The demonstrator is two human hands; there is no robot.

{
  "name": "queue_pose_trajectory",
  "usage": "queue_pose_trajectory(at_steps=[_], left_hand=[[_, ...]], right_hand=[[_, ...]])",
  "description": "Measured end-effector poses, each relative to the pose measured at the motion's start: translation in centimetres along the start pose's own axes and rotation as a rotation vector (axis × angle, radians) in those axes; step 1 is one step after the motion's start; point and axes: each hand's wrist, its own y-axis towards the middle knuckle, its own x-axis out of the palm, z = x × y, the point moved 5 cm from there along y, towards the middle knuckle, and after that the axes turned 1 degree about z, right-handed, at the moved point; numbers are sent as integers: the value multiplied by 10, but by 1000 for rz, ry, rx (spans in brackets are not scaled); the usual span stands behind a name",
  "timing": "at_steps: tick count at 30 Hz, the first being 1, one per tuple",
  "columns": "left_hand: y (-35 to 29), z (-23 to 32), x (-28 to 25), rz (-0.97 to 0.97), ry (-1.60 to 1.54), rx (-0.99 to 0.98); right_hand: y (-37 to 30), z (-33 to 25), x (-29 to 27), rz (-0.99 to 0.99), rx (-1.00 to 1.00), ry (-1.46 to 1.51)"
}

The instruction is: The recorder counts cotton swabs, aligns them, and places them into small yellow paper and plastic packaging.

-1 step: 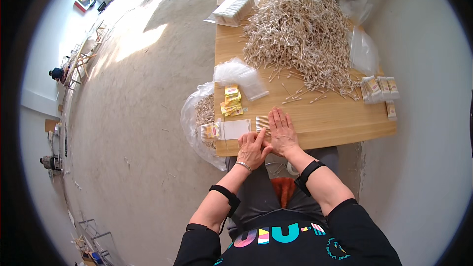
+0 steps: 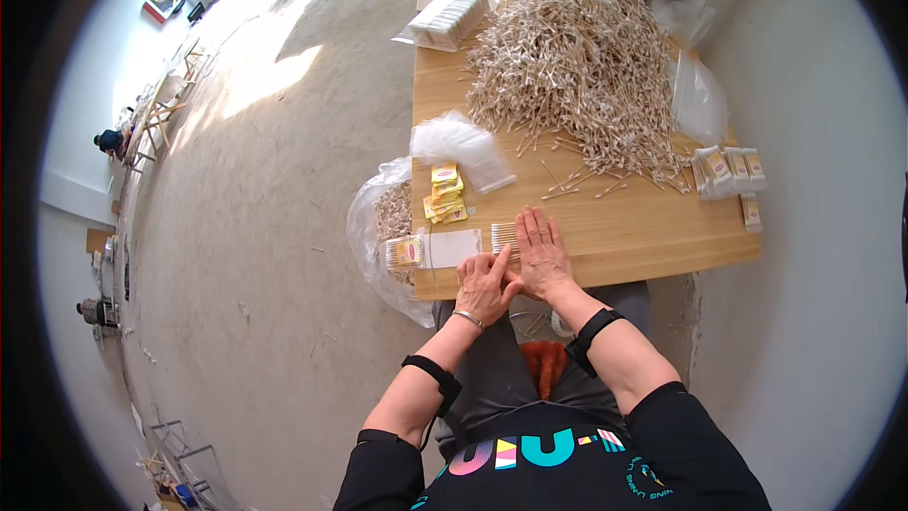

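While the wooden table [image 2: 653,238] is holding a big pile of cotton swabs [image 2: 577,57], the right hand [image 2: 544,260] is lying flat and unclenched. The left hand [image 2: 484,290] is resting bent beside it; I cannot tell if it is pinching. A little swab row [image 2: 502,236] is lying right by both hands.

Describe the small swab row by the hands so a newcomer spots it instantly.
On the wooden table, start at the big swab heap and drop to the near edge. There the small swab row shows just left of the flat right hand and beyond the left hand. Unlike the tangled heap, its swabs lie side by side, in parallel.
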Motion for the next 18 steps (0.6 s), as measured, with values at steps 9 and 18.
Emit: queue_pose_trajectory(at_steps=[9,18], left_hand=[[0,0,0,12,1,17],[5,-2,3,-12,15,-50]], right_hand=[[0,0,1,14,1,-38],[0,0,-1,50,-6,-3]])
